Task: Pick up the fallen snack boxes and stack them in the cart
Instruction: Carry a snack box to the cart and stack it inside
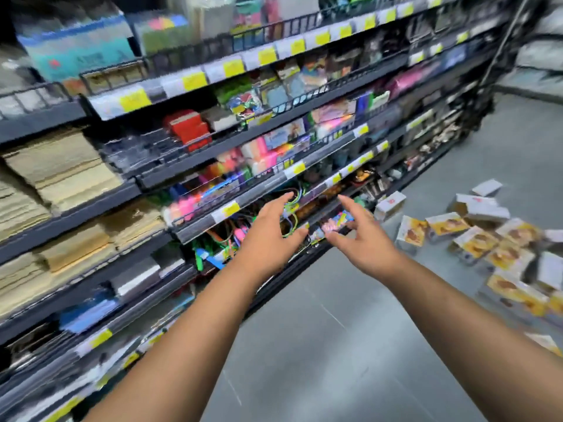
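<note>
Snack boxes [499, 251] are scattered in a heap on the grey floor [335, 345], their long axes turned many ways; they are found to the right of both hands, well apart; the right hand [362, 239] is judged nearer than the left hand [268, 236]; all fingers are spread and relaxed, nothing is held.

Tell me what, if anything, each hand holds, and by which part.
Nothing is held: the left hand and the right hand are open and empty. The yellow cardboard snack boxes lie untouched.
</note>
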A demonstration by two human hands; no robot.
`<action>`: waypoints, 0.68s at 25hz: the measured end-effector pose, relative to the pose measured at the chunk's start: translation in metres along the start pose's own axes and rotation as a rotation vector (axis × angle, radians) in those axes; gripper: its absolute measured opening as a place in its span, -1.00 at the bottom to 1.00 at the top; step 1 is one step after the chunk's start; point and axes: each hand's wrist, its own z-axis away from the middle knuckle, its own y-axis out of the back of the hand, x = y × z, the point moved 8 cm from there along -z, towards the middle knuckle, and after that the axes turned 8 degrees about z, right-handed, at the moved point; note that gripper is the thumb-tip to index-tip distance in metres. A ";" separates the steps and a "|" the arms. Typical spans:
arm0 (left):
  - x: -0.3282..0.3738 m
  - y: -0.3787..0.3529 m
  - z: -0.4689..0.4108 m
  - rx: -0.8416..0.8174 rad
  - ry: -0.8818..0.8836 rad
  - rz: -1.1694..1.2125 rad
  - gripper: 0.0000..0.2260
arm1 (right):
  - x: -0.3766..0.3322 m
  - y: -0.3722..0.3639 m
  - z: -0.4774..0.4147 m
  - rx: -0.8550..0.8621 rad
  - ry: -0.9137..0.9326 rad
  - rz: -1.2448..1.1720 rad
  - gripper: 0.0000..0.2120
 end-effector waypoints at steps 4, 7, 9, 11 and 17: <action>0.038 -0.080 -0.068 -0.181 -0.128 0.013 -0.41 | 0.073 0.070 -0.001 0.212 -0.181 -0.027 -0.32; 0.063 -0.145 -0.105 -0.295 -0.187 0.027 -0.40 | 0.131 0.112 0.000 0.300 -0.291 -0.051 -0.33; 0.079 -0.193 -0.134 -0.354 -0.195 0.035 -0.39 | 0.172 0.146 -0.004 0.359 -0.345 -0.039 -0.33; 0.099 -0.240 -0.163 -0.397 -0.220 0.037 -0.38 | 0.210 0.180 -0.013 0.399 -0.385 -0.032 -0.34; 0.153 -0.362 -0.249 -0.467 -0.227 0.035 -0.39 | 0.313 0.285 -0.054 0.392 -0.476 0.016 -0.32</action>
